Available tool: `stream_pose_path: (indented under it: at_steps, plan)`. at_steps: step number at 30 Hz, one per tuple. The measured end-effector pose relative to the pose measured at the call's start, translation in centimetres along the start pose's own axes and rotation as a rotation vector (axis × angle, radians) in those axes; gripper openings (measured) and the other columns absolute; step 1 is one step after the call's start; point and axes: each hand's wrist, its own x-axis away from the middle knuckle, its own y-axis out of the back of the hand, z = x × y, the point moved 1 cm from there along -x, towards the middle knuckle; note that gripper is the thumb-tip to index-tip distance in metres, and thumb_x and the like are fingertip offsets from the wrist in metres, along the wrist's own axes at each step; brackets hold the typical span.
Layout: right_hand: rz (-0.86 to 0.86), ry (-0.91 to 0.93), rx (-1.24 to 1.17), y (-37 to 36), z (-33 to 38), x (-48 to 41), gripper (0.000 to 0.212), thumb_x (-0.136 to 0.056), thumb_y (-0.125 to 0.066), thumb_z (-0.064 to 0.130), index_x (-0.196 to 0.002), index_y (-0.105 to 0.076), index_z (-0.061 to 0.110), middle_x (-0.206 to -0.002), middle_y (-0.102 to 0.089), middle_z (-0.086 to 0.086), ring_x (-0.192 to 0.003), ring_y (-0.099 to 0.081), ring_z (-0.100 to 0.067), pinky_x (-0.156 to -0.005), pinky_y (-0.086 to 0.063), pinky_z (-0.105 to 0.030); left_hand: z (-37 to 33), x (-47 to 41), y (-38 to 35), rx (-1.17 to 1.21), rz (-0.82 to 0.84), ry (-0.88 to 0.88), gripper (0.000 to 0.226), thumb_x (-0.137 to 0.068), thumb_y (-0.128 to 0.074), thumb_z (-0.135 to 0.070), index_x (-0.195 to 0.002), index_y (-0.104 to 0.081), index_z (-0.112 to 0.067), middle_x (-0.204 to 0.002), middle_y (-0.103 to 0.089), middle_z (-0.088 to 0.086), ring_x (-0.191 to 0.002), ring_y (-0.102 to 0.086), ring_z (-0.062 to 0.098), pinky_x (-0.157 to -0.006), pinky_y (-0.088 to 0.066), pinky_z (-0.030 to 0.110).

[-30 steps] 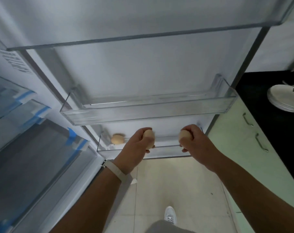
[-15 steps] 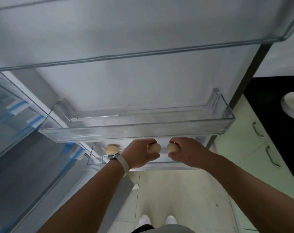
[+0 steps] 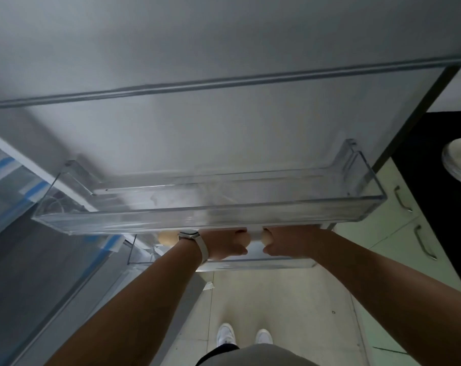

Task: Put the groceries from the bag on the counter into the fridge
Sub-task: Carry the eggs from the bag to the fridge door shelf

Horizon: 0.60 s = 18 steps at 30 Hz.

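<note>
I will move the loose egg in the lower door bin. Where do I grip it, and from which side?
Probably pinch the loose egg across its round middle, coming from the front over the lower bin wall: the upper bin overhangs it, and the left hand crowds its right.

The left hand [image 3: 224,244] grips one egg [image 3: 245,237], the right hand [image 3: 287,241] another egg [image 3: 266,237].

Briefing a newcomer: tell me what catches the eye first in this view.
Below the clear upper door bin, the left hand and right hand grip the left-hand egg and right-hand egg at the lower door bin. A third egg lies in it, further left.
</note>
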Motion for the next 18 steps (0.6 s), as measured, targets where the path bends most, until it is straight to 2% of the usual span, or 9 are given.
stream_pose_path:
  at_steps: [3, 9, 12, 14, 16, 18]
  plan:
    - [0.026, 0.022, 0.028, -0.5, -0.1, -0.7, 0.020, -0.088, -0.064, 0.034, -0.092, -0.049, 0.021, -0.084, -0.053, 0.006, -0.078, -0.053, -0.014, -0.069, -0.035, -0.026, 0.1, -0.5, -0.2, 0.047, 0.029, -0.041, 0.029, -0.094, -0.063, -0.023, -0.116, -0.056, -0.005, -0.105, -0.054, 0.004, -0.097, -0.050, 0.021, -0.081, -0.035, 0.029]
    - [0.139, 0.038, 0.069, -1.3, -0.3, -1.5, 0.022, -0.095, -0.057, 0.027, -0.104, -0.063, 0.008, -0.092, -0.060, -0.003, -0.090, -0.061, -0.021, -0.072, -0.036, -0.025, -0.2, -1.7, -1.1, -0.058, 0.049, -0.092, 0.023, -0.094, -0.061, -0.016, -0.114, -0.057, -0.006, -0.098, -0.048, 0.001, -0.088, -0.043, 0.015, -0.068, -0.024, 0.022]
    - [0.169, 0.022, 0.092, -1.1, -0.2, -1.4, 0.028, -0.096, -0.054, 0.030, -0.111, -0.063, 0.008, -0.096, -0.060, 0.000, -0.098, -0.061, -0.021, -0.082, -0.043, -0.028, -0.2, -2.1, -1.5, -0.087, 0.069, -0.071, 0.024, -0.094, -0.060, -0.013, -0.114, -0.057, -0.001, -0.107, -0.057, 0.011, -0.092, -0.049, 0.022, -0.068, -0.026, 0.024]
    - [0.171, 0.021, 0.096, -1.2, -0.4, -1.5, 0.032, -0.095, -0.054, 0.034, -0.116, -0.063, 0.011, -0.104, -0.064, -0.002, -0.099, -0.061, -0.020, -0.092, -0.047, -0.037, -0.1, -2.3, -1.6, -0.103, 0.072, -0.063, 0.026, -0.095, -0.058, -0.012, -0.116, -0.057, 0.002, -0.117, -0.059, 0.016, -0.101, -0.054, 0.027, -0.072, -0.029, 0.024]
    - [0.161, 0.019, 0.096, -1.3, -0.6, -1.6, 0.034, -0.095, -0.055, 0.037, -0.119, -0.062, 0.012, -0.109, -0.064, -0.003, -0.103, -0.061, -0.021, -0.095, -0.046, -0.039, -0.1, -2.3, -1.7, -0.093, 0.045, -0.059, 0.027, -0.094, -0.060, -0.013, -0.118, -0.058, -0.001, -0.118, -0.060, 0.015, -0.098, -0.053, 0.023, -0.077, -0.033, 0.024]
    - [0.141, 0.020, 0.080, -1.3, -0.6, -1.5, 0.031, -0.095, -0.057, 0.038, -0.111, -0.061, 0.013, -0.100, -0.061, 0.001, -0.099, -0.060, -0.019, -0.092, -0.046, -0.036, 0.0, -2.3, -1.7, -0.076, 0.016, -0.061, 0.030, -0.093, -0.062, -0.014, -0.119, -0.057, -0.002, -0.118, -0.060, 0.014, -0.101, -0.055, 0.025, -0.084, -0.038, 0.029]
